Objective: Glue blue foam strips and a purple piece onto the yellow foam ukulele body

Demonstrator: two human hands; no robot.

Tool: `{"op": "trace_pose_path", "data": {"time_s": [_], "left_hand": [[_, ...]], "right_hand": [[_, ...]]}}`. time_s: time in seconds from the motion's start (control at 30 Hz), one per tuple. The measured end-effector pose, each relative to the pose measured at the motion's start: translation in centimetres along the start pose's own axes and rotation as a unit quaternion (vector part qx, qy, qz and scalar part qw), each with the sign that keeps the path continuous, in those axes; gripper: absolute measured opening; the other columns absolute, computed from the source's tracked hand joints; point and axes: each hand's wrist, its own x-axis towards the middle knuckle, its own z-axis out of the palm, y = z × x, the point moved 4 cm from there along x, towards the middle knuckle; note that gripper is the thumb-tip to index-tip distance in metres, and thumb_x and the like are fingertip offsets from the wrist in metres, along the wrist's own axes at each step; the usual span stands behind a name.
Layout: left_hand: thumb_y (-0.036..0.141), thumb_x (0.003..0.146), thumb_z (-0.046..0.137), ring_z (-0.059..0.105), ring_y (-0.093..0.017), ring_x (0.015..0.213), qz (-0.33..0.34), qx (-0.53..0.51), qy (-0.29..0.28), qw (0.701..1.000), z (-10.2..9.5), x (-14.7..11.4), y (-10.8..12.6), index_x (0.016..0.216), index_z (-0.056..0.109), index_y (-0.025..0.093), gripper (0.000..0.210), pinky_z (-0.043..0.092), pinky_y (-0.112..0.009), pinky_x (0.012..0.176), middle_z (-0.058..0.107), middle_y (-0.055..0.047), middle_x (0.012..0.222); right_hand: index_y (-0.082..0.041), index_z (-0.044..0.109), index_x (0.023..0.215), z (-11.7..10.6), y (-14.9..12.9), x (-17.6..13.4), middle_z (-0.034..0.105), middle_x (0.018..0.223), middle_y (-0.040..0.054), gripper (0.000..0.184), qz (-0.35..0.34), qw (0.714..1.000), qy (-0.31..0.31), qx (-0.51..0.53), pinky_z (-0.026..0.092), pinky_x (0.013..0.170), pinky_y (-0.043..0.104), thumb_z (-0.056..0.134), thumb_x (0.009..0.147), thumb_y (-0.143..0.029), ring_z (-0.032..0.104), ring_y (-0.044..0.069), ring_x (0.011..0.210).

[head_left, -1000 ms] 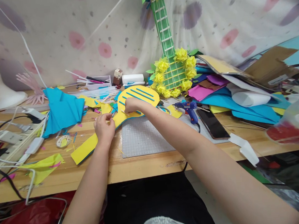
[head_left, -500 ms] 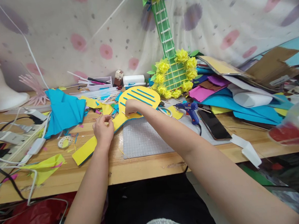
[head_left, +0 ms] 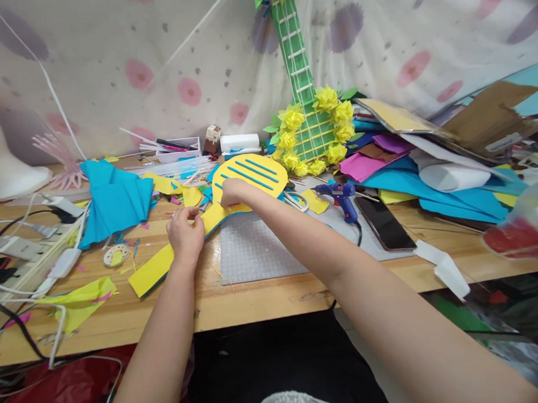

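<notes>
A flat yellow guitar-shaped cutout with blue strips across its round body and a blue edge lies on the table, partly over a grey cutting mat. My left hand rests across its long neck, with fingers curled and thumb drawn in close. On the lower left of the round body, my right hand is closed, fingers pointing down. My own hands hide what is between the fingertips, if anything. The neck's yellow end sticks out to the left of my left wrist.
Right of the mat are a blue glue gun and a black phone. A green paper guitar with yellow flowers leans on the curtain. Blue crepe paper, a power strip and paper scraps lie left; stacked coloured sheets lie right.
Almost nothing differs. My right hand has shifted very slightly left on the yellow cutout, and the whole view has drifted a little.
</notes>
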Motion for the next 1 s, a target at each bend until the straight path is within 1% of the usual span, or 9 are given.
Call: {"op": "trace_pose_path", "data": {"time_s": [0.13, 0.27, 0.33, 0.47, 0.57, 0.67, 0.8, 0.9, 1.0], "left_hand": [[0.018, 0.071, 0.050, 0.060, -0.019, 0.085, 0.004, -0.013, 0.001, 1.000, -0.2, 0.2, 0.5, 0.082, 0.061, 0.020, 0.015, 0.040, -0.035, 0.085, 0.066, -0.003, 0.084], [0.029, 0.074, 0.052, 0.060, -0.017, 0.076, -0.002, -0.093, -0.026, 0.995, 0.1, 0.9, 1.7, 0.083, 0.062, 0.018, 0.017, 0.046, -0.031, 0.074, 0.066, -0.005, 0.087], [0.034, 0.073, 0.055, 0.061, -0.016, 0.072, -0.031, -0.173, -0.066, 0.982, 0.8, 1.2, 2.3, 0.083, 0.061, 0.017, 0.021, 0.048, -0.030, 0.069, 0.066, -0.005, 0.084], [0.033, 0.069, 0.060, 0.062, -0.016, 0.069, -0.138, -0.326, -0.137, 0.925, 2.5, 1.2, 3.5, 0.084, 0.057, 0.015, 0.025, 0.051, -0.029, 0.059, 0.064, -0.004, 0.075], [0.030, 0.068, 0.061, 0.062, -0.016, 0.067, -0.144, -0.352, -0.149, 0.913, 3.3, 0.8, 4.6, 0.080, 0.057, 0.015, 0.020, 0.052, -0.029, 0.057, 0.063, -0.003, 0.074], [0.028, 0.070, 0.058, 0.062, -0.015, 0.066, -0.123, -0.366, -0.142, 0.912, 3.8, 0.1, 5.7, 0.077, 0.055, 0.016, 0.014, 0.053, -0.029, 0.058, 0.061, -0.003, 0.074], [0.026, 0.075, 0.054, 0.063, -0.016, 0.062, -0.151, -0.395, -0.184, 0.887, 5.4, -1.6, 6.2, 0.077, 0.051, 0.018, 0.009, 0.052, -0.030, 0.057, 0.058, -0.001, 0.069], [0.025, 0.077, 0.050, 0.063, -0.015, 0.059, -0.149, -0.396, -0.235, 0.875, 7.1, -2.3, 6.3, 0.075, 0.048, 0.018, 0.008, 0.051, -0.031, 0.058, 0.058, 0.000, 0.067], [0.026, 0.078, 0.048, 0.063, -0.016, 0.063, -0.116, -0.363, -0.227, 0.896, 8.2, -1.9, 6.2, 0.074, 0.047, 0.019, 0.008, 0.050, -0.032, 0.065, 0.060, -0.001, 0.065]], "right_hand": [[-0.010, 0.066, 0.066, 0.8, 0.6, -1.2, 0.061, 0.059, 0.0061, 0.016, -0.005, 0.992, 0.022, 0.127, 0.042, 0.054, 0.024, 0.055, 0.063, -0.021, 0.054, 0.014, 0.055], [-0.012, 0.064, 0.077, 2.2, 1.4, -2.5, 0.058, 0.062, -0.0001, 0.020, -0.051, 0.945, 0.085, 0.312, 0.035, 0.049, 0.017, 0.051, 0.068, -0.025, 0.046, 0.007, 0.053], [-0.011, 0.063, 0.075, 2.8, 1.8, -3.1, 0.058, 0.064, -0.0009, 0.018, -0.076, 0.929, 0.121, 0.341, 0.034, 0.051, 0.016, 0.052, 0.067, -0.023, 0.046, 0.006, 0.056], [-0.010, 0.064, 0.074, 3.0, 2.1, -4.4, 0.059, 0.067, -0.0001, 0.019, -0.130, 0.909, 0.170, 0.358, 0.035, 0.054, 0.017, 0.054, 0.067, -0.025, 0.048, 0.007, 0.060], [-0.011, 0.064, 0.081, 2.8, 2.8, -5.5, 0.062, 0.069, 0.0007, 0.024, -0.124, 0.906, 0.183, 0.362, 0.035, 0.054, 0.018, 0.055, 0.069, -0.030, 0.049, 0.008, 0.059], [-0.011, 0.064, 0.084, 2.3, 4.9, -7.0, 0.063, 0.072, 0.0017, 0.024, -0.082, 0.910, 0.194, 0.356, 0.036, 0.055, 0.018, 0.055, 0.073, -0.030, 0.050, 0.008, 0.060], [-0.011, 0.062, 0.090, 1.6, 10.7, -9.8, 0.064, 0.077, 0.0044, 0.021, 0.072, 0.908, 0.231, 0.342, 0.039, 0.057, 0.019, 0.050, 0.080, -0.026, 0.053, 0.008, 0.060], [-0.014, 0.063, 0.082, 1.9, 14.4, -11.6, 0.065, 0.078, 0.0061, 0.016, 0.167, 0.935, 0.228, 0.216, 0.039, 0.061, 0.022, 0.053, 0.078, -0.026, 0.057, 0.013, 0.067], [-0.015, 0.063, 0.084, 2.9, 15.5, -12.1, 0.066, 0.088, 0.0086, 0.018, 0.194, 0.951, 0.213, 0.110, 0.039, 0.065, 0.025, 0.057, 0.075, -0.031, 0.058, 0.018, 0.080]]}}
